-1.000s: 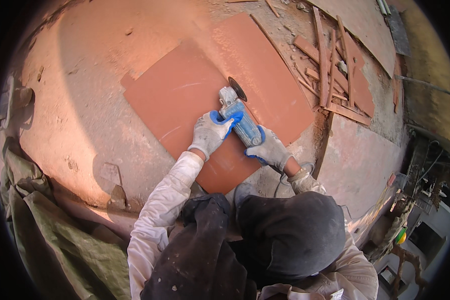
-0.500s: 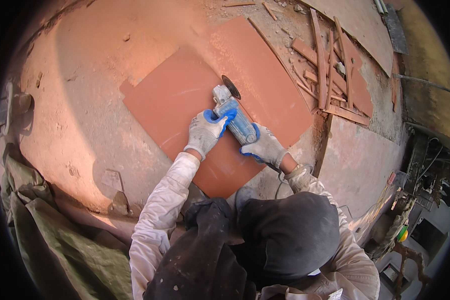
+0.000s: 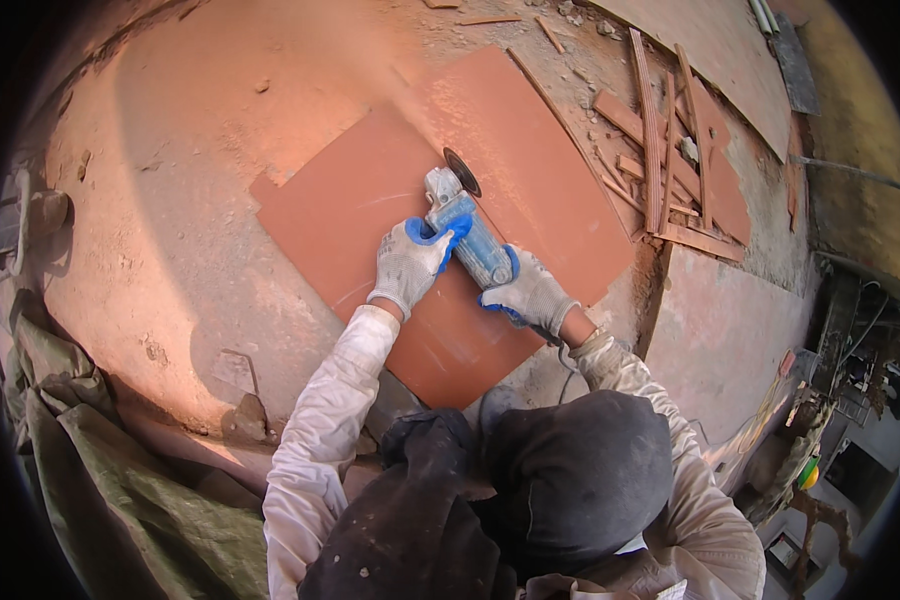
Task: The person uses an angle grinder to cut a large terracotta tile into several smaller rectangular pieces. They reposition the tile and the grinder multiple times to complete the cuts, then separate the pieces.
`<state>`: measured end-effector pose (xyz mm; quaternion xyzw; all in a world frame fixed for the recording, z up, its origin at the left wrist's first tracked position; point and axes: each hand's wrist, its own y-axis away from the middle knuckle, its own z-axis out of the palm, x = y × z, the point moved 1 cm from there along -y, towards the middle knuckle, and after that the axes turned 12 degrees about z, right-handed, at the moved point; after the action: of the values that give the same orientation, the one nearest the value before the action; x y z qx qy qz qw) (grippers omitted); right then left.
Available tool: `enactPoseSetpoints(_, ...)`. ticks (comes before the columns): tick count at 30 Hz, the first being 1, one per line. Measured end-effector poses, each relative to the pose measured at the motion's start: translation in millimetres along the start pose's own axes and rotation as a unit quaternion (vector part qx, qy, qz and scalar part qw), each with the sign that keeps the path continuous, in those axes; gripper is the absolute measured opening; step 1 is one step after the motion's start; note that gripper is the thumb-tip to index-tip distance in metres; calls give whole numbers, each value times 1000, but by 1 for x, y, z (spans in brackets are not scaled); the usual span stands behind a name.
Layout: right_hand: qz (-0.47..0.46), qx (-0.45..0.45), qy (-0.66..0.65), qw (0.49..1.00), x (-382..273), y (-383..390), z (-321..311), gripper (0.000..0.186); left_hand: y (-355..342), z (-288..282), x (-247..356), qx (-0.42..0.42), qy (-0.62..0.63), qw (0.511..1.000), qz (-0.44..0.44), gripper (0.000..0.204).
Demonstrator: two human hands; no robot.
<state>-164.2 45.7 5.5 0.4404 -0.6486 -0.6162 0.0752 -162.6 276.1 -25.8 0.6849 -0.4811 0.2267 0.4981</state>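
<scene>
Between my two gloved hands is a blue angle grinder [image 3: 478, 238] with a grey metal head and a dark round disc [image 3: 462, 172]. My left hand [image 3: 410, 260] wraps around it just behind the head. At the back end of the body, my right hand [image 3: 530, 290] closes on the housing. Both gloves are grey-white with blue palms. The disc stands on edge at the line where a reddish-brown flat tile [image 3: 345, 190] meets a second reddish panel [image 3: 530, 150]. Whether the disc touches the surface I cannot tell. A dark cord [image 3: 568, 370] trails near my right wrist.
Broken reddish strips [image 3: 660, 150] lie in a heap at the far right. Orange dust covers the floor [image 3: 180, 200] on the left. A green tarp [image 3: 120, 490] is bunched at the lower left. A pale slab [image 3: 720, 330] lies to the right. My knees [image 3: 580, 480] are close below.
The tiles, strips and floor have shifted slightly down and right in the picture. My hands keep the same hold on the angle grinder, which stays almost at the same place in view.
</scene>
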Motion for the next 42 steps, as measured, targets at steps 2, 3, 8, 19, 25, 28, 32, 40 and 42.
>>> enactPoseSetpoints(2, 10, -14, -25, 1000, -3, -2, 0, 76, -2, -3, 0, 3, 36, 999, -17, 40)
enactPoseSetpoints(3, -6, -8, -22, 1000, -5, -3, 1, 75, -2, -5, 1, 3, 58, 998, -34, 39)
enactPoseSetpoints(8, -14, -7, -19, 1000, -15, -14, 3, 70, -11, -12, 3, 8, 55, 998, -37, 38)
enactPoseSetpoints(19, -16, -20, -39, 999, -37, -17, 4, 60, -21, -26, 4, 6, 65, 996, -52, 48)
enactPoseSetpoints(25, -15, -18, -35, 999, -47, -22, 5, 58, -25, -34, 6, 24, 97, 994, -52, 45)
enactPoseSetpoints(28, -28, -3, -32, 999, -53, -23, 6, 60, -27, -38, 7, 29, 101, 994, -42, 44)
enactPoseSetpoints(32, 0, -27, -47, 999, -63, -25, 7, 61, -32, -45, 5, 32, 89, 995, -42, 43)
enactPoseSetpoints(40, -11, -26, -64, 998, -83, -31, 8, 60, -44, -58, 7, 48, 84, 994, -46, 42)
enactPoseSetpoints(42, -23, -22, -57, 998, -85, -35, 10, 59, -46, -63, 7, 55, 88, 994, -36, 42)
